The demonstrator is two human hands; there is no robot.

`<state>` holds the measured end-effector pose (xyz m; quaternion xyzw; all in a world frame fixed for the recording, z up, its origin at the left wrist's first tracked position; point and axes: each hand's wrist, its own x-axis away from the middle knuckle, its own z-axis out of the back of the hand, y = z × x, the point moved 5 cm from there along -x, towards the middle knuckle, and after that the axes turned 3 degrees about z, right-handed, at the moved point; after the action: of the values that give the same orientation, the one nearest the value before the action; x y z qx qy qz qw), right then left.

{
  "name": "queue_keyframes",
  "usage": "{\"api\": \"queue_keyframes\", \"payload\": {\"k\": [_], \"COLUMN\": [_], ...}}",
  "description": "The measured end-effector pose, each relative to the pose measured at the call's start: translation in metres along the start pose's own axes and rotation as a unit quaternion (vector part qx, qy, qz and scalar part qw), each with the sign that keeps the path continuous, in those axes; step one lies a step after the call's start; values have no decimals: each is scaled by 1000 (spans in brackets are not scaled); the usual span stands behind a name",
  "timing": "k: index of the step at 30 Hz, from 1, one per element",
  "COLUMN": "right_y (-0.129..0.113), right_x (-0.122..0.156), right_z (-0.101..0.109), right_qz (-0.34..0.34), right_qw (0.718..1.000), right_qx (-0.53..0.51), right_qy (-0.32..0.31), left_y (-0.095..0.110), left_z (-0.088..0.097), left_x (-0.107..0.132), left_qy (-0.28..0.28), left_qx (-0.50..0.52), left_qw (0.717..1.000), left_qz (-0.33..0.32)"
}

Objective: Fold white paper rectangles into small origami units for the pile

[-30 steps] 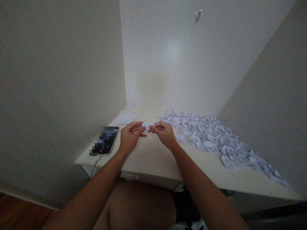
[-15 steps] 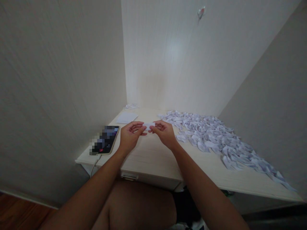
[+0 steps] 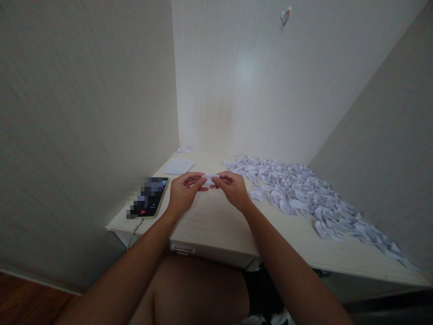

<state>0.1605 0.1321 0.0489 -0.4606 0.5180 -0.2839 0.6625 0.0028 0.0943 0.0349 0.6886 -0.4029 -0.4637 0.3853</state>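
Observation:
A small piece of white paper (image 3: pixel 210 179) is stretched between my two hands, above the middle of the desk. My left hand (image 3: pixel 184 189) pinches its left end between thumb and fingers. At the other end, my right hand (image 3: pixel 232 187) grips it the same way, thumb toward me. The paper's ends are hidden under the fingertips. To the right of my right hand spreads a wide heap of white paper pieces (image 3: pixel 287 187). Behind my left hand lies a flat stack of white paper sheets (image 3: pixel 178 166).
A phone (image 3: pixel 152 198) with a lit screen rests at the desk's left side, a cable (image 3: pixel 135 232) running off the front edge. More paper scraps (image 3: pixel 186 149) lie in the back left corner. Walls enclose the desk (image 3: pixel 216 225), which has a drawer handle (image 3: pixel 182 249) in front.
Both hands keep their hold on the paper and have hardly moved. The paper strip looks slightly narrower between the fingers than before.

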Motion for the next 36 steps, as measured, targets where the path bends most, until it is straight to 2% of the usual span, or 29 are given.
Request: {"api": "queue_keyframes", "payload": {"k": [8,14,20,28,36], "right_y": [-1,3,0,-11,-9], "right_x": [1,0,0,2,2], "right_z": [-1,-1,-2,-3,-1], "right_qz": [1,-2,5,53,62], "right_qw": [1000,1000,999,984,978], "right_qx": [3,9,53,159,182], "right_qy": [-12,-10,-12,-61,-84], "left_y": [-3,-6,-6,-8,-6], "left_z": [-1,-7,-7,-2,-4], "left_x": [-1,0,2,2,3], "left_qy": [-7,-33,-37,-66,-79], "left_qx": [11,27,2,-23,-43], "left_qw": [1000,997,998,996,994], "left_qz": [23,60,50,56,61]}}
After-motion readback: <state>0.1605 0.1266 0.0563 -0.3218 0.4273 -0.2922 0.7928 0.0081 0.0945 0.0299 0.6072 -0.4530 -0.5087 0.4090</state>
